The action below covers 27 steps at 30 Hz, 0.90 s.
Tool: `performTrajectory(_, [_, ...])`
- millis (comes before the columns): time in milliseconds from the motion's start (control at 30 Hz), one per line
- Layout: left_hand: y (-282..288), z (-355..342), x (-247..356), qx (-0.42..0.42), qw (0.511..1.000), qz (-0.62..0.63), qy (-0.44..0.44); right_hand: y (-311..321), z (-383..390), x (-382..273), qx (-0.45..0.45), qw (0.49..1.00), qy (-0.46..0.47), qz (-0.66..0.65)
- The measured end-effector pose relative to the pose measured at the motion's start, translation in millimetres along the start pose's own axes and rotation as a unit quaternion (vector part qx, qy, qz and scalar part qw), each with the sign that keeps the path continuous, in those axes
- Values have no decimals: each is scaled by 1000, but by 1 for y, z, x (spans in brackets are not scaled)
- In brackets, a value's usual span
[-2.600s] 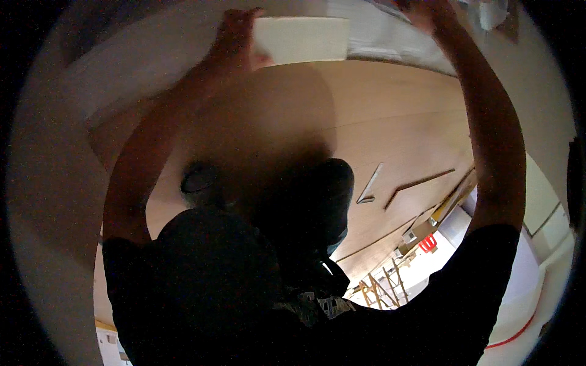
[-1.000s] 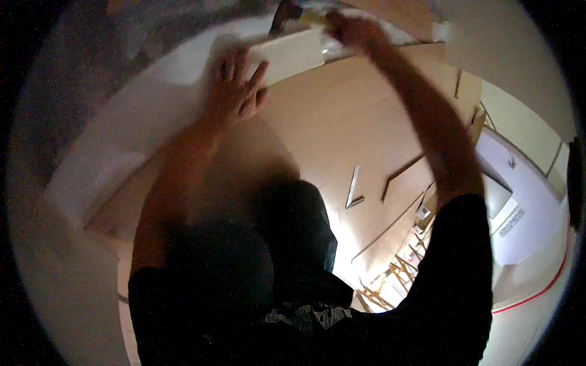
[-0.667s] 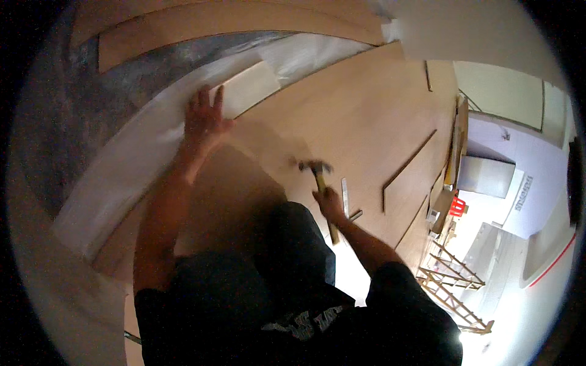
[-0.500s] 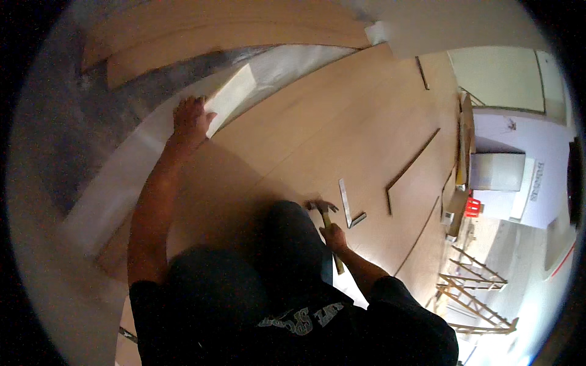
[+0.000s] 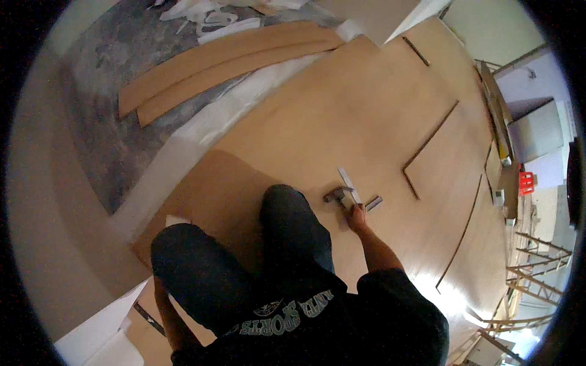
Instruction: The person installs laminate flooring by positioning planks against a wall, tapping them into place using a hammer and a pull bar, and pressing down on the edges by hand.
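Note:
My right hand (image 5: 357, 217) is closed around the handle of a claw hammer (image 5: 337, 195), low over the wood-look floor boards (image 5: 317, 134). Just beyond it lies a try square, its steel blade (image 5: 345, 179) partly behind the hammer and its stock (image 5: 374, 203) to the right of my fingers. My left forearm (image 5: 165, 308) runs down beside my left knee, which hides the hand and its fingers. Past that knee a small part of a pale block (image 5: 177, 219) shows on the boards near the wall; whether my hand touches it is hidden.
White underlay (image 5: 210, 128) borders the boards, with bare grey floor (image 5: 146, 146) beyond. Two loose planks (image 5: 232, 58) lie there. Dark-edged board pieces (image 5: 430, 137) rest to the right. Wooden ladders (image 5: 534, 277) and a red plastic stool (image 5: 526, 183) stand at far right.
My left hand has come back from the underlay edge to behind my left knee. The pale block has left the underlay. My right hand has carried the hammer rightward, nearer the try square.

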<state>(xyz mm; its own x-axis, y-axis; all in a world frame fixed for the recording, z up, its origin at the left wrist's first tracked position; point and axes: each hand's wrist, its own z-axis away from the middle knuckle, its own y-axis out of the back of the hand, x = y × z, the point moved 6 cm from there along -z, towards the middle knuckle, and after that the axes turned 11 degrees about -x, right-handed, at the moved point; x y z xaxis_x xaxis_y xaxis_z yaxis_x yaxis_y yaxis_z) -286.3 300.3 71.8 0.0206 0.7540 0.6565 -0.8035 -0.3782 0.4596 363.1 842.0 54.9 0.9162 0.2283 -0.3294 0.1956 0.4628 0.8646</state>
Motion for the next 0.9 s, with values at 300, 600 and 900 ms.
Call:
performTrajectory(300, [-44,210,-149,71,973,82,204,45,-15,-46,-60,975,-169,129])
performTrajectory(600, [27,116,-71,64,987,-92,115,-21,73,38,150,962,-212,81])
performTrajectory(900, [49,-83,259,-39,884,-436,-164,-25,85,8,212,958,-177,71])
